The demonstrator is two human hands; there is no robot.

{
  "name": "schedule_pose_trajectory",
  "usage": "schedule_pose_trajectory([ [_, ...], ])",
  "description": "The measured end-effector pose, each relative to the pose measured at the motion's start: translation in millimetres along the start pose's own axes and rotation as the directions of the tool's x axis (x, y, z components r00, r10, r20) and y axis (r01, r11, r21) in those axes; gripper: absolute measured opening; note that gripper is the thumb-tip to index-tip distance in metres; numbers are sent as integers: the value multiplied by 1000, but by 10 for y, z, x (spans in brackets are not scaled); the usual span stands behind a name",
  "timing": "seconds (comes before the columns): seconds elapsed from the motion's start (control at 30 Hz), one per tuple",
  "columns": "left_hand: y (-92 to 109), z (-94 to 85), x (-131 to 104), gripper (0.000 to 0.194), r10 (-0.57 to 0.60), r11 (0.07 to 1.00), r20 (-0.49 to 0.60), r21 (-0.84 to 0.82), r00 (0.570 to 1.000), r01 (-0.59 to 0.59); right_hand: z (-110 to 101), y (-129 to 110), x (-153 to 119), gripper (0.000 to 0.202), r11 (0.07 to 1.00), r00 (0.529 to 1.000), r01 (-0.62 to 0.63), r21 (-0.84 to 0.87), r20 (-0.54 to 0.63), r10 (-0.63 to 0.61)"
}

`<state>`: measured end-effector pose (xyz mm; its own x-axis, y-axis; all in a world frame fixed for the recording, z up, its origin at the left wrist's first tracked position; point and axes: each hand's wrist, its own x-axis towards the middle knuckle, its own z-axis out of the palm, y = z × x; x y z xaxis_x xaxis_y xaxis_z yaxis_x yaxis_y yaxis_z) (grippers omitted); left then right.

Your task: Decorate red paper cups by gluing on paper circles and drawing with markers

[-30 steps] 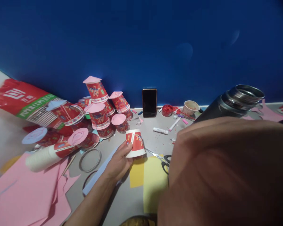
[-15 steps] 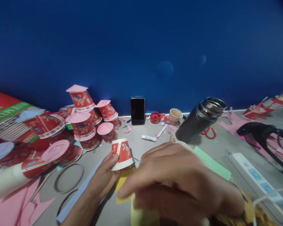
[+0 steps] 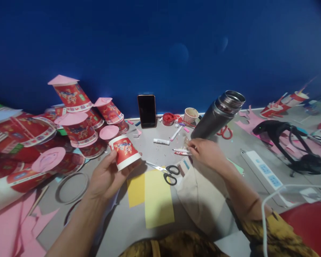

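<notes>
My left hand (image 3: 111,175) is wrapped round a red paper cup (image 3: 125,152) with a cartoon print, tilted with its white-rimmed wide end down. My right hand (image 3: 205,153) reaches beside the flask, its fingertips pinched together at a small clear crumpled piece (image 3: 186,141) and some red-and-white pens (image 3: 182,152). Whatever lies between those fingertips is hidden. Black-handled scissors (image 3: 171,175) lie between my hands. Below them are a yellow paper sheet (image 3: 157,203) and an orange-yellow sheet (image 3: 136,191). A beige cloth pouch (image 3: 203,196) lies under my right forearm.
Stacked red cups (image 3: 79,132) with pink paper tops crowd the left. A phone (image 3: 147,111) stands against the blue wall. A dark flask (image 3: 216,114) leans right of centre, near a power strip (image 3: 262,171) and a black stand (image 3: 286,142). A glue stick (image 3: 161,141) lies midway.
My right hand has moved away from the front of the view, out to the pens by the flask, uncovering the scissors and pouch. The cup in my left hand has shifted left and up. The view has turned.
</notes>
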<state>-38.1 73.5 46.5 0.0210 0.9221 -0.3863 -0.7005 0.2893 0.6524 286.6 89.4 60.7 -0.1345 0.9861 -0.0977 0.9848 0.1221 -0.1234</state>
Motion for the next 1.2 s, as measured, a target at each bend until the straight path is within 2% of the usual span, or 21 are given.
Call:
schedule_pose_trajectory([
  [0.1, -38, -4, 48, 44, -41, 999, 27, -25, 999, 42, 64, 38, -49, 20, 1000, 1000, 2, 21, 4, -2],
  [0.23, -103, -14, 90, 51, -132, 990, 123, -39, 984, 137, 117, 32, -70, 20, 1000, 1000, -17, 19, 20, 16],
  [0.33, -135, -27, 99, 56, -140, 987, 155, -61, 978, 151, 150, 61, -58, 22, 999, 1000, -28, 19, 14, 28],
  [0.5, -208, -20, 91, 49, -164, 981, 98, -91, 982, 173, 238, 85, -61, 22, 1000, 999, -2, -5, 42, 2],
  [0.63, -280, 18, 73, 45, -200, 976, 47, -73, 979, 203, 270, 71, -84, 19, 999, 998, -41, -25, 47, 43],
  [0.87, -310, 17, 67, 53, -230, 970, 22, -79, 973, 231, 253, 109, -87, 8, 1000, 994, -11, -4, 106, 11],
  [0.93, -286, 7, 49, 58, -235, 969, 20, -75, 972, 236, 238, 116, -102, 7, 996, 996, 39, 75, 72, -45],
  [1.03, -214, 9, -14, 62, -227, 971, 34, -70, 973, 229, 192, 89, -136, 9, 943, 995, 100, 317, -20, -99],
  [1.1, -156, 28, -70, 62, -222, 972, 73, -58, 972, 227, 149, 47, -140, 14, 852, 997, 77, 517, -49, -60],
  [1.2, -108, 80, -129, 62, -217, 974, 152, -31, 964, 224, 71, -20, -50, 23, 654, 994, 79, 753, -107, 2],
])
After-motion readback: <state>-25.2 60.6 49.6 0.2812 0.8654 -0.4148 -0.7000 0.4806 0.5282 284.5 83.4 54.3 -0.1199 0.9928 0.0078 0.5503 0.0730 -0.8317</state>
